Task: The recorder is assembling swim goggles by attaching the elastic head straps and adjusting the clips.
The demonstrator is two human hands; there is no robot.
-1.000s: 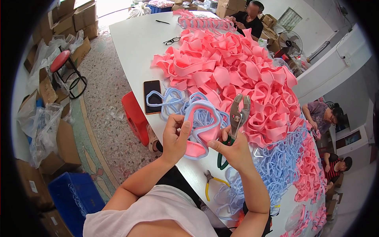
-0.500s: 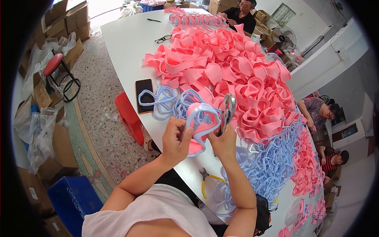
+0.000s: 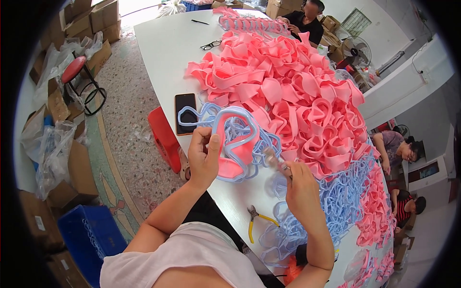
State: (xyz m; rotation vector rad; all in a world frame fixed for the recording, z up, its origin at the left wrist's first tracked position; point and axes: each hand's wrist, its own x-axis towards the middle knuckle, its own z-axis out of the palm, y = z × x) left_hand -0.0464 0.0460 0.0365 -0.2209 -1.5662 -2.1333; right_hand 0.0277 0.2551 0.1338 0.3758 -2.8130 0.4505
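My left hand (image 3: pixel 203 157) is closed on the edge of a pink foam piece with a light blue plastic frame (image 3: pixel 243 148), curved like a goggle frame. In my right hand (image 3: pixel 304 192), to the right of that piece and apart from it, is a silver metal pliers-like tool (image 3: pixel 275 161), smeared by motion. Several loose blue frames (image 3: pixel 267 139) lie on the table behind the held piece, partly hidden by it. Nearer me rest small cutting pliers with yellow handles (image 3: pixel 251 225).
A big heap of pink foam pieces (image 3: pixel 288 91) covers the white table (image 3: pixel 158 48). Blue frames (image 3: pixel 336 206) are piled at the right. A phone (image 3: pixel 185 108) and glasses (image 3: pixel 210 45) lie left. A red stool (image 3: pixel 163 139) stands by the edge; other people sit around the table.
My right hand and the metal tool have moved right, away from the framed piece. My left hand still holds that piece, now turned with its opening more toward me.
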